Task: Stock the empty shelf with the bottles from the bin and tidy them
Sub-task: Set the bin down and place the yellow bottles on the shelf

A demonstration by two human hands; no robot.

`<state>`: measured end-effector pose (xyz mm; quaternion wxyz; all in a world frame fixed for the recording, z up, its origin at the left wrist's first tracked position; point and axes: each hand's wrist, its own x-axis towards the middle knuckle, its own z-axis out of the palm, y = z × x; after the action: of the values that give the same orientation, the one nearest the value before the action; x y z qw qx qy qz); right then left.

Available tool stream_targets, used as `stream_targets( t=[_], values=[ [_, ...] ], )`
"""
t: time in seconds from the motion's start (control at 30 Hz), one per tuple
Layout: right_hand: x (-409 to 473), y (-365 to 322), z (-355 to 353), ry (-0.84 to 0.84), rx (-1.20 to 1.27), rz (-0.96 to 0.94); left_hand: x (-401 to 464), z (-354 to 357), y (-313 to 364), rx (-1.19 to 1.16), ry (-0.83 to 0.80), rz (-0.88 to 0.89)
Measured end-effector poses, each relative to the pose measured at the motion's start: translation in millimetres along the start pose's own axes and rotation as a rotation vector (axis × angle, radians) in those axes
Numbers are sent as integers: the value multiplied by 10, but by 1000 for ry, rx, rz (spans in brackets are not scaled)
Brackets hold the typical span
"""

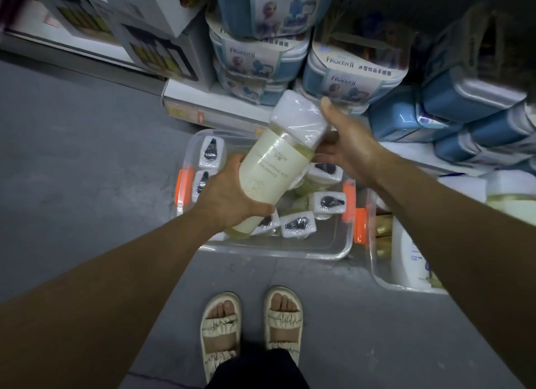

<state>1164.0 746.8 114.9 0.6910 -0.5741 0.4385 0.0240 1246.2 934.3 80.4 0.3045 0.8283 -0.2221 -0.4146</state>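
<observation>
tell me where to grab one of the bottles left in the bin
By the white cap, from straight above. The bottles stand upright and packed close in the bin, so only the caps show; their sides are walled in by neighbours.

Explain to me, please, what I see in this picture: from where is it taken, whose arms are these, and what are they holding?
There is no machine here. The single picture comes from a wide-angle camera worn on a person's head, looking down, so the two bare arms and the sandalled feet belong to that person. The left hand grips the lower end of a pale yellow plastic-wrapped bottle with a white cap, and the right hand steadies it near the cap. Below, on the grey floor, stands a clear plastic bin with orange latches, holding more bottles of the same kind. Behind it are store shelves with blue boxes.
</observation>
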Motion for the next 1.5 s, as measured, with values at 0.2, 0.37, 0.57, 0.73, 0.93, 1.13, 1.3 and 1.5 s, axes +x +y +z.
stream_targets(
  t=[0.2, 0.37, 0.57, 0.73, 0.93, 1.13, 1.3, 1.5],
  values=[
    [-12, 1133, -1, -47, -687, 55, -14, 132, -324, -178, 80, -136],
    [26, 1718, 56, -84, -1484, -211, 82, 324, -494, -205, 152, -163],
    [254, 2009, 118, -77, -1873, -325, 196, 497, -671, -245, 234, -166],
    [347, 2067, 49, -69, -1660, -422, 212, 532, -725, -224, 253, -158],
    [292, 1953, -37, -47, -1243, -366, 194, 509, -714, -211, 238, -169],
    [167, 1567, -153, -23, -623, -124, 166, 477, -640, -199, 238, -195],
    [125, 1293, -233, 36, -469, -96, 85, 379, -536, -177, 235, -202],
    [-93, 719, -398, 81, -317, -147, -105, 147, -247, -182, 242, -182]
  ],
)
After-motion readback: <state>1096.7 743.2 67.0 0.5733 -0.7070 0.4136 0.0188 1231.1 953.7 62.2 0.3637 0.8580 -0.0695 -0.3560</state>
